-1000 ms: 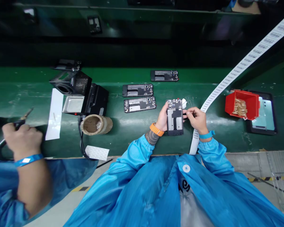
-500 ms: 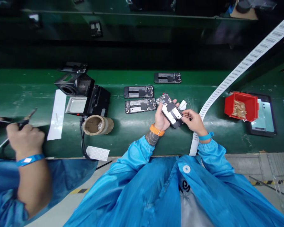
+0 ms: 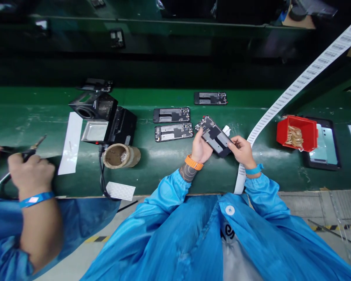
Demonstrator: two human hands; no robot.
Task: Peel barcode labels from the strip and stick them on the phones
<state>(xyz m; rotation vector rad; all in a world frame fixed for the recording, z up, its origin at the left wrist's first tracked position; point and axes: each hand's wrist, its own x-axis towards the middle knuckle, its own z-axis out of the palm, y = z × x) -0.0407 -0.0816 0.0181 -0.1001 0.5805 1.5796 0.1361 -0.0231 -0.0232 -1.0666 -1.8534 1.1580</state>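
A bare phone frame (image 3: pixel 213 135) with an exposed board and a grey plate is held tilted above the green belt. My left hand (image 3: pixel 199 149) grips its lower left side, fingers wrapped round it. My right hand (image 3: pixel 240 150) pinches its right end. A small white scrap (image 3: pixel 226 130) lies just behind the frame. A long strip of barcode labels (image 3: pixel 283 99) runs from the upper right down past my right wrist.
Three more phone frames (image 3: pixel 173 131) lie flat on the green belt (image 3: pixel 163 156) to the left and behind. A black device (image 3: pixel 105 117), a tape roll (image 3: pixel 119 155) and white sheets sit further left. A red bin (image 3: pixel 296 133) of small parts stands at right. A co-worker's hand (image 3: pixel 29 171) holds a tool at far left.
The phone frame has turned from upright to a slant, top end to the left. Both hands stayed on it and shifted slightly right.
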